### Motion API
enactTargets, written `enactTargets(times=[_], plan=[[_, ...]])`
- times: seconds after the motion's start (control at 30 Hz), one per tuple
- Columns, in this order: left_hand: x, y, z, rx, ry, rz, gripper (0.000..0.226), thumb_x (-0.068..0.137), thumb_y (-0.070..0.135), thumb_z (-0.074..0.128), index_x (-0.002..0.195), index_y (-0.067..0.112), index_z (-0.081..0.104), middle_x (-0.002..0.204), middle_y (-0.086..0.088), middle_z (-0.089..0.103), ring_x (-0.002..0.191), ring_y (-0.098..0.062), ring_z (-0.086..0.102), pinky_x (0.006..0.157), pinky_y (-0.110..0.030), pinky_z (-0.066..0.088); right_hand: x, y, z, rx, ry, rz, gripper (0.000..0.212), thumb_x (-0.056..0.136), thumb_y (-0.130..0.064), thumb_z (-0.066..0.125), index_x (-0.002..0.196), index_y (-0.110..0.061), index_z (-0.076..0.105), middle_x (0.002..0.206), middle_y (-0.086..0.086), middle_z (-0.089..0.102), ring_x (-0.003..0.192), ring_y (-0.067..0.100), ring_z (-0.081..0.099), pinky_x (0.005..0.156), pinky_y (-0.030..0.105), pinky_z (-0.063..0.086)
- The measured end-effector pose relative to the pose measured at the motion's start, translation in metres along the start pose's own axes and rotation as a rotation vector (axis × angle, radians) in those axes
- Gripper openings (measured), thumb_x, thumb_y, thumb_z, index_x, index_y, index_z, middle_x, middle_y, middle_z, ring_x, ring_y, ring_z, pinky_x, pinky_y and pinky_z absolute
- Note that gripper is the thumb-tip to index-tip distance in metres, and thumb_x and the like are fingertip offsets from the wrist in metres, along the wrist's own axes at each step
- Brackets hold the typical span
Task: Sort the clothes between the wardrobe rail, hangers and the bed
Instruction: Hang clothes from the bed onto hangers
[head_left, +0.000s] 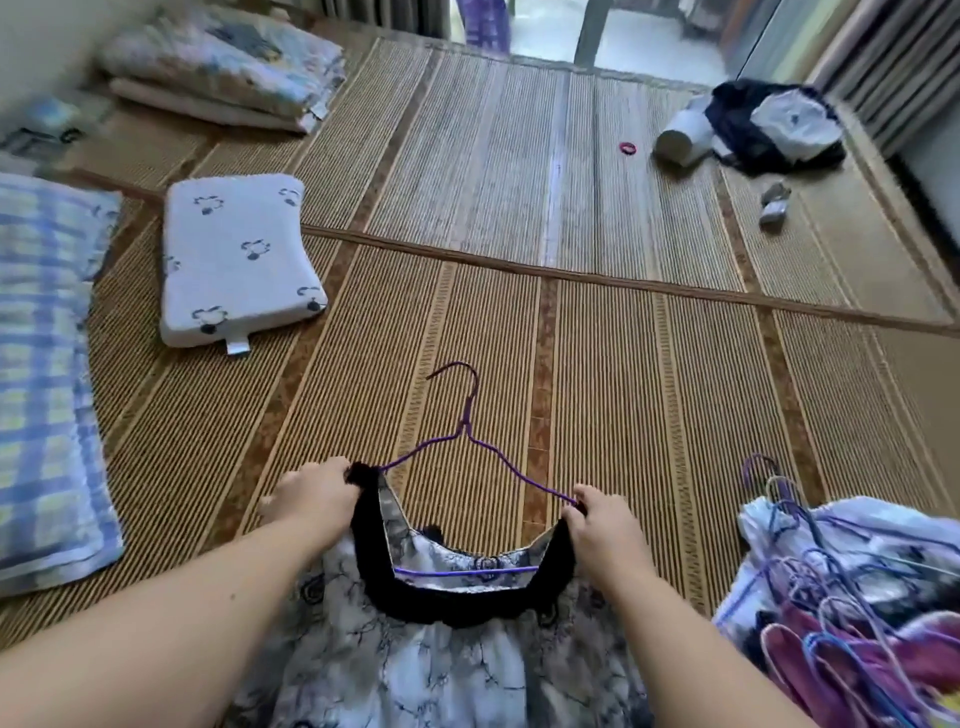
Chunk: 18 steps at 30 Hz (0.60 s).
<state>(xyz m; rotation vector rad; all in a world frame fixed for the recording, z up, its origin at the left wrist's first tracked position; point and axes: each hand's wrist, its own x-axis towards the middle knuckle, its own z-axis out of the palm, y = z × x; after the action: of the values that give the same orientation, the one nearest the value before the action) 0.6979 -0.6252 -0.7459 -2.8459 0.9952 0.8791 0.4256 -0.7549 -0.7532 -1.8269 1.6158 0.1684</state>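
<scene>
Top (415, 670): white marbled, black collar, at near edge of bed (649, 374); purple hanger (467, 434) threaded through neckline.
Left hand (317, 493): pinches collar's left corner.
Right hand (605, 535): grips right corner with hanger end.

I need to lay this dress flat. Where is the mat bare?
Bare mat lies beyond the dress and its purple hanger, between the white pillow at left and the dark clothes heap far right. Crowded: the pile of clothes and hangers by the right hand, the checked bedding at left.

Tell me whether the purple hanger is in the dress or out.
Partly in: the hanger has its bottom bar inside the neckline of the dress; hook and shoulders stick out.
</scene>
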Motion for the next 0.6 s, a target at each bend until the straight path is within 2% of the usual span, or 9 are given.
enactTargets(times=[0.03,0.1,0.2,0.27,0.43,0.6], plan=[[0.003,0.001,0.004,0.010,-0.007,0.003,0.035,0.092,0.047,0.045,0.119,0.026,0.050,0.120,-0.002,0.059,0.112,-0.026,0.051,0.101,-0.050,0.038,0.000,0.002,0.008,-0.007,-0.012,0.004,0.049,0.096,-0.037,0.043,0.142,-0.022,0.036,0.134,0.008,0.042,0.121,0.024,0.045,0.099,0.036,0.040],[0.001,0.006,0.011,0.048,-0.041,0.052,0.066,0.088,0.050,0.053,0.144,0.027,0.027,0.145,-0.001,0.039,0.135,-0.025,0.033,0.110,-0.056,0.024,-0.009,0.005,0.017,-0.073,-0.025,-0.017,0.061,0.095,-0.042,0.044,0.149,-0.027,0.020,0.152,0.007,0.023,0.139,0.024,0.024,0.112,0.041,0.028],[-0.018,0.022,0.012,0.127,-0.084,0.203,0.081,0.088,0.050,0.053,0.151,0.027,0.007,0.159,0.002,0.009,0.146,-0.021,0.007,0.115,-0.056,0.013,-0.034,0.008,0.014,-0.205,-0.021,-0.078,0.069,0.094,-0.046,0.045,0.150,-0.033,0.007,0.159,0.000,-0.003,0.146,0.023,0.000,0.116,0.046,0.016],[-0.038,0.038,0.005,0.137,-0.094,0.300,0.082,0.089,0.048,0.054,0.151,0.027,0.005,0.159,0.003,0.004,0.147,-0.020,0.003,0.115,-0.054,0.013,-0.055,0.006,0.003,-0.246,-0.006,-0.111,0.070,0.094,-0.048,0.043,0.149,-0.035,0.003,0.159,-0.002,-0.011,0.147,0.021,-0.006,0.117,0.045,0.011],[-0.105,0.084,-0.027,0.061,-0.124,0.497,0.079,0.088,0.043,0.056,0.150,0.031,0.008,0.158,0.007,0.006,0.146,-0.015,0.004,0.117,-0.051,0.012,-0.115,0.000,-0.050,-0.204,0.014,-0.081,0.069,0.095,-0.044,0.045,0.149,-0.036,0.003,0.158,-0.005,-0.012,0.146,0.019,-0.008,0.117,0.044,0.003],[-0.182,0.120,-0.054,0.116,-0.140,0.695,0.074,0.089,0.045,0.054,0.149,0.033,0.013,0.157,0.009,0.012,0.146,-0.013,0.007,0.118,-0.049,0.010,-0.178,0.018,-0.099,-0.121,0.081,0.000,0.065,0.093,-0.039,0.047,0.149,-0.033,0.014,0.159,-0.001,0.000,0.146,0.021,0.001,0.116,0.048,0.011]])
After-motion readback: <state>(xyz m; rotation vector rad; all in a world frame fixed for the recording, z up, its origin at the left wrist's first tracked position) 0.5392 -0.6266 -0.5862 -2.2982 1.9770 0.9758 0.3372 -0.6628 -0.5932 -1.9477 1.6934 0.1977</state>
